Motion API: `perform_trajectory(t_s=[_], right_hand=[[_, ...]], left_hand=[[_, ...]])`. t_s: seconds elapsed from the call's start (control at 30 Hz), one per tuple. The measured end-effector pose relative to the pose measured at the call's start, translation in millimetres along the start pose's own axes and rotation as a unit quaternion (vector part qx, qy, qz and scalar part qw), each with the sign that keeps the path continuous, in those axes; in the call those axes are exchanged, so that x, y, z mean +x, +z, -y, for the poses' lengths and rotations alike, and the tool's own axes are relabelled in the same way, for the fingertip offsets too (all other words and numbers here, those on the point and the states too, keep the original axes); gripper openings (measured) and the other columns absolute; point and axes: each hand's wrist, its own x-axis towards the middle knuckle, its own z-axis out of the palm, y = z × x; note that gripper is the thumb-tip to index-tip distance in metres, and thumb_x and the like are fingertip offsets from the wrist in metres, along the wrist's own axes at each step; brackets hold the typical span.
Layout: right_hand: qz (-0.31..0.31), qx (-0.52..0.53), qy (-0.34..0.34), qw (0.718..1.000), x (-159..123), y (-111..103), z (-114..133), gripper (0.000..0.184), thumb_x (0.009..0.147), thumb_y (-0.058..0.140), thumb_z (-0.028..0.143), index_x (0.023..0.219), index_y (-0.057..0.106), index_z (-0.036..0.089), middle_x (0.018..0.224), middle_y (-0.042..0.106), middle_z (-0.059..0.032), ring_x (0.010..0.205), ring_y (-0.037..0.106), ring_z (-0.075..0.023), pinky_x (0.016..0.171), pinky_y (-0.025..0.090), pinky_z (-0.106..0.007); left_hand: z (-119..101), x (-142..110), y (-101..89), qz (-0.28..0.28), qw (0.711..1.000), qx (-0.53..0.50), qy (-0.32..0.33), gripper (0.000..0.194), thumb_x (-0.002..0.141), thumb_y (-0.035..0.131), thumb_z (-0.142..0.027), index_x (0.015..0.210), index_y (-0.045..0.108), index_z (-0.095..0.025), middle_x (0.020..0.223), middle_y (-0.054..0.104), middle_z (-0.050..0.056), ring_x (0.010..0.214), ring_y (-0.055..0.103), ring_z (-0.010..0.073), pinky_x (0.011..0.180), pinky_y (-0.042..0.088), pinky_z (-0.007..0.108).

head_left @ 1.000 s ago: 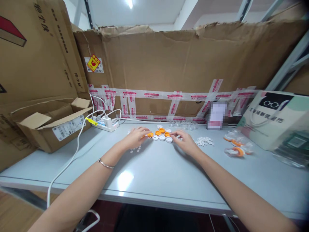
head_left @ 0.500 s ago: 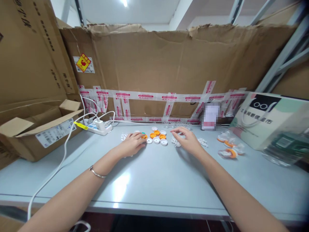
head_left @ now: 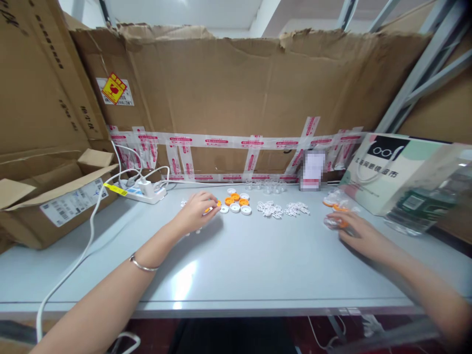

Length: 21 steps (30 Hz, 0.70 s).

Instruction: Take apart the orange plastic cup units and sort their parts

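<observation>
Left grip (head_left: pixel 196 211) curls over a round orange plastic piece (head_left: pixel 207 210), whether closed on it I cannot tell. Right grip (head_left: pixel 359 235), blurred, is at a clear-and-orange plastic piece (head_left: pixel 332 222) on the grey bench (head_left: pixel 243 268); its closure is unclear too. Between them lie round orange pieces (head_left: pixel 229 201), round white caps (head_left: pixel 246 210) and two piles of small white plastic parts (head_left: pixel 271 210).

Mid-front table (head_left: pixel 258 268) open; you can pass low. Ahead of you, orange and white caps (head_left: pixel 235 197) and white pieces (head_left: pixel 270 209) obstruct; tall cardboard (head_left: pixel 228 88) closes the back, bottle (head_left: pixel 415 206) your far right.
</observation>
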Motion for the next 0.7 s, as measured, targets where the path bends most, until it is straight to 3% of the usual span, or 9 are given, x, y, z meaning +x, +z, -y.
perform_trajectory(t_s=[0.1, 0.23, 0.3, 0.4, 0.47, 0.5, 0.57, 0.7], right_hand=[[0.026, 0.003, 0.006, 1.000, -0.2, 9.5, 10.7, 0.027, 0.063, 0.056, 0.037, 0.088, 0.060, 0.027, 0.100, 0.062, -0.0096, 0.098, 0.056, -0.0301, 0.088, 0.040, -0.045], [0.067, 0.142, 0.054, 0.986, 4.2, 21.5, 71.1, 0.037, 0.067, 0.061, 0.045, 0.098, 0.057, 0.025, 0.102, 0.062, -0.0092, 0.091, 0.059, -0.0270, 0.082, 0.046, -0.044], [0.094, 0.287, 0.085, 0.950, 7.6, 30.1, 113.3, 0.042, 0.068, 0.063, 0.048, 0.102, 0.054, 0.025, 0.106, 0.061, -0.0090, 0.091, 0.060, -0.0241, 0.080, 0.048, -0.040], [0.158, 0.489, 0.086, 0.854, 13.7, 44.8, 172.0, 0.041, 0.070, 0.064, 0.045, 0.104, 0.051, 0.026, 0.108, 0.061, -0.0059, 0.095, 0.060, -0.0200, 0.083, 0.048, -0.038], [0.176, 0.560, 0.074, 0.807, 17.6, 53.5, 200.4, 0.039, 0.071, 0.063, 0.043, 0.103, 0.049, 0.026, 0.108, 0.062, -0.0046, 0.095, 0.060, -0.0184, 0.085, 0.047, -0.038], [0.176, 0.575, 0.071, 0.796, 19.4, 56.9, 210.9, 0.037, 0.072, 0.063, 0.043, 0.102, 0.049, 0.026, 0.107, 0.063, -0.0042, 0.094, 0.060, -0.0178, 0.085, 0.046, -0.038], [0.160, 0.578, 0.078, 0.796, 22.3, 61.7, 225.6, 0.034, 0.073, 0.062, 0.042, 0.100, 0.048, 0.025, 0.104, 0.064, -0.0034, 0.094, 0.060, -0.0170, 0.086, 0.045, -0.037], [0.108, 0.568, 0.090, 0.811, 27.2, 67.1, 238.9, 0.032, 0.074, 0.061, 0.042, 0.097, 0.045, 0.026, 0.102, 0.065, -0.0021, 0.096, 0.059, -0.0168, 0.086, 0.044, -0.035]], left_hand=[[0.4, -1.7, 1.1, -0.001, 1.000, -0.017, 0.014, 0.021, 0.086, 0.044, -0.028, 0.083, 0.063, -0.019, 0.096, 0.061, 0.006, 0.093, 0.052, 0.0183, 0.081, 0.041, 0.032], [-5.5, -1.5, -1.9, -0.017, 0.998, -0.058, 0.020, 0.020, 0.087, 0.044, -0.028, 0.088, 0.063, -0.020, 0.096, 0.061, 0.007, 0.094, 0.053, 0.0186, 0.083, 0.041, 0.034], [-15.2, -1.2, -4.3, -0.020, 0.995, -0.095, 0.017, 0.021, 0.087, 0.043, -0.029, 0.093, 0.062, -0.020, 0.098, 0.062, 0.007, 0.094, 0.053, 0.0186, 0.085, 0.040, 0.034], [-38.7, -1.4, -6.7, -0.018, 0.982, -0.187, -0.014, 0.023, 0.085, 0.049, -0.033, 0.103, 0.057, -0.021, 0.102, 0.061, 0.006, 0.095, 0.054, 0.0185, 0.084, 0.041, 0.033], [-56.3, -1.6, -6.2, -0.013, 0.960, -0.273, -0.052, 0.031, 0.080, 0.056, -0.035, 0.108, 0.052, -0.022, 0.098, 0.061, 0.006, 0.089, 0.057, 0.0172, 0.076, 0.044, 0.030], [-64.1, -1.5, -5.1, -0.012, 0.945, -0.319, -0.074, 0.036, 0.077, 0.060, -0.036, 0.108, 0.050, -0.022, 0.094, 0.061, 0.005, 0.084, 0.057, 0.0161, 0.072, 0.045, 0.028], [-75.3, -0.7, -1.3, -0.016, 0.908, -0.402, -0.117, 0.041, 0.073, 0.064, -0.037, 0.107, 0.047, -0.022, 0.089, 0.060, 0.004, 0.075, 0.058, 0.0140, 0.066, 0.046, 0.027], [-79.7, 2.6, 9.8, -0.041, 0.841, -0.501, -0.198, 0.040, 0.069, 0.068, -0.037, 0.099, 0.048, -0.021, 0.100, 0.056, 0.006, 0.073, 0.058, 0.0123, 0.067, 0.047, 0.027]])
